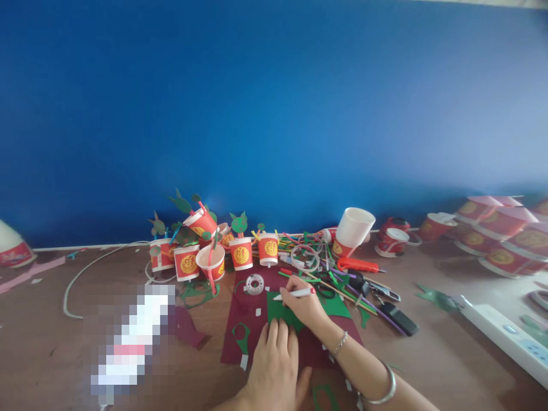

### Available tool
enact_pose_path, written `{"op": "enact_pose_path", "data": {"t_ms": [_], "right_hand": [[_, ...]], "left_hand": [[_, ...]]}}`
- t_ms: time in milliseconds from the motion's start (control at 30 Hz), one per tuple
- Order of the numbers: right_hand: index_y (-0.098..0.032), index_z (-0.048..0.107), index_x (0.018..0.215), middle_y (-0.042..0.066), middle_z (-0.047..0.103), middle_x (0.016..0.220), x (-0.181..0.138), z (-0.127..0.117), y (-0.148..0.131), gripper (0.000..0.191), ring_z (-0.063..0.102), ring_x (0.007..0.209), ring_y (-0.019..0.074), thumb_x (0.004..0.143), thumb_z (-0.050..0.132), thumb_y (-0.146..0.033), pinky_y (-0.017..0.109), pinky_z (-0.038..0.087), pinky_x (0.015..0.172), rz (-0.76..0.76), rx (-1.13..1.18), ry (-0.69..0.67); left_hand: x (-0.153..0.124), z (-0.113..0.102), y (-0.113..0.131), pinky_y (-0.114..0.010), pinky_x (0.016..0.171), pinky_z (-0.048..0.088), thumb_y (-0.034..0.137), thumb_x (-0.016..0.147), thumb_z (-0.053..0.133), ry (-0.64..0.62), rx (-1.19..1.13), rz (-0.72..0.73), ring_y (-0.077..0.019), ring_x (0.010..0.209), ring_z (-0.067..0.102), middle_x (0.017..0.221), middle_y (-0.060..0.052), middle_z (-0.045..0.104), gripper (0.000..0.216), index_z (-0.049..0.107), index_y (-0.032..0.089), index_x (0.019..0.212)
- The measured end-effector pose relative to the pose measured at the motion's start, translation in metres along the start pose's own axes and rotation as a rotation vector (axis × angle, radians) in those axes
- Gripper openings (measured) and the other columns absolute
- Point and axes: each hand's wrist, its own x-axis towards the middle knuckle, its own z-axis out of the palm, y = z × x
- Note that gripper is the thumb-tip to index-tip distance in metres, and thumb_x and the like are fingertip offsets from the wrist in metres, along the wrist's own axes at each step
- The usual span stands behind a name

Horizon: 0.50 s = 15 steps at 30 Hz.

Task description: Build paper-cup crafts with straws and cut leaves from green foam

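Note:
My right hand (pixel 306 305) grips a white pen with a red cap (pixel 295 294), its tip on a green paper sheet (pixel 280 311). My left hand (pixel 274 365) lies flat, fingers together, pressing the near edge of that green sheet. The green sheet rests on a dark red felt sheet (pixel 246 314) spread on the brown table (pixel 428 354). A roll of clear tape (pixel 254 283) sits on the felt just beyond the pen tip. Green paper cut-outs (pixel 242 337) lie on the felt to the left.
Red paper cups with green paper leaves (pixel 201 251) stand along the blue wall. A stack of white cups (pixel 353 228), coloured sticks (pixel 338 285), a red utility knife (pixel 357 265), keys (pixel 394 314), more red cups (pixel 492 234) and a white power strip (pixel 505 337) lie to the right.

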Motion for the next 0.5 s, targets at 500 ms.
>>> {"op": "enact_pose_path", "data": {"t_ms": [500], "right_hand": [[-0.023, 0.038, 0.056, -0.005, 0.050, 0.043, 0.0008, -0.0003, 0.0007, 0.020, 0.040, 0.040, 0.0091, 0.071, 0.051, -0.025, 0.021, 0.033, 0.042, 0.006, -0.014, 0.022]], "left_hand": [[0.0006, -0.0005, 0.0004, -0.045, 0.093, 0.048, 0.048, 0.082, 0.051, -0.005, -0.014, -0.010, -0.0326, 0.111, 0.054, 0.118, -0.020, 0.061, 0.053, 0.061, 0.007, 0.115]]}}
